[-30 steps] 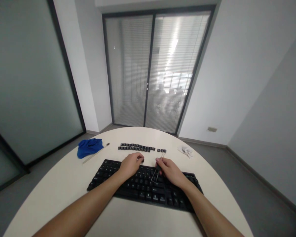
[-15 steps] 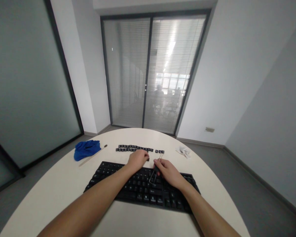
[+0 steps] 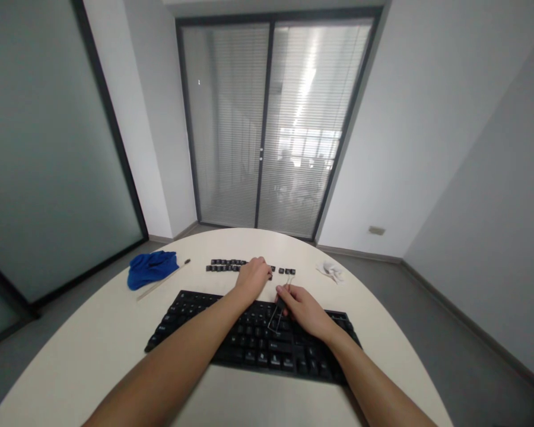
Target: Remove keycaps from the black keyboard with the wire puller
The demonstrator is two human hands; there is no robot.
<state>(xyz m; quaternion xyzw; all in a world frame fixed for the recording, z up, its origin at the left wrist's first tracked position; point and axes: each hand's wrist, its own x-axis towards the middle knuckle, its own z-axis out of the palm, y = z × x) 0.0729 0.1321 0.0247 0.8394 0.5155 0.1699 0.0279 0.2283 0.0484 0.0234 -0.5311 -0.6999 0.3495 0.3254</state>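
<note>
A black keyboard (image 3: 249, 338) lies across the table beneath both forearms, with bare spots where keys are off its upper part. Beyond it, my left hand (image 3: 254, 277) pinches a small black keycap (image 3: 270, 277) at the table surface, close to a row of loose keycaps (image 3: 225, 265). Over the keyboard's upper right, my right hand (image 3: 299, 305) is closed around a keycap puller (image 3: 279, 305) with a dark grip and thin wire loops. One wire end points down at the keys, the other away from me. Part of the keycap row is hidden behind my left hand.
A blue cloth (image 3: 153, 268) lies at the table's left, with a thin wooden-handled brush (image 3: 164, 280) beside it. To the right is a crumpled white tissue (image 3: 330, 271). The round table's (image 3: 374, 344) edge curves around; a glass door (image 3: 267, 130) stands behind it.
My left hand has moved forward, away from the keyboard, carrying the keycap to the loose row. My right hand stays nearly in place with the puller. The view has shifted slightly.
</note>
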